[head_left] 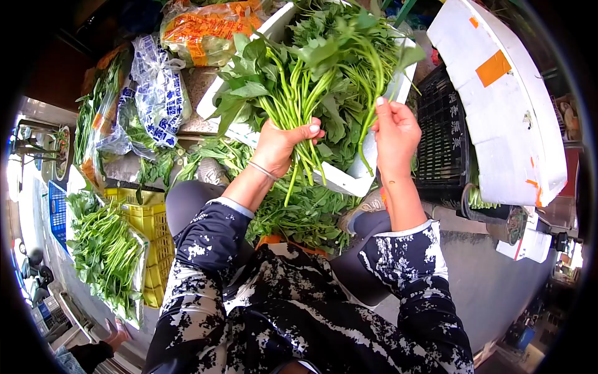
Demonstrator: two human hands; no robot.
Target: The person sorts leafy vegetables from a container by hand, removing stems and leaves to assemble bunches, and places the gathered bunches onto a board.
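My left hand (280, 146) is closed round a bunch of leafy greens (293, 93), its long green stems pointing down and its leaves fanning upward. To the right, my right hand (397, 134) pinches a single leafy stem (367, 134) between thumb and fingertips, apart from the bunch. Both hands are over a white foam box (342, 181) filled with more of the same greens (346, 53). Below the box, loose greens (299, 215) lie between my feet.
Bagged vegetables (156, 93) lie at the upper left. Yellow crates (146, 218) stand near a white tray of greens (106, 249). Black crates (439, 124) and a tilted foam box (504, 93) are on the right. Another person's hand (116, 335) shows at lower left.
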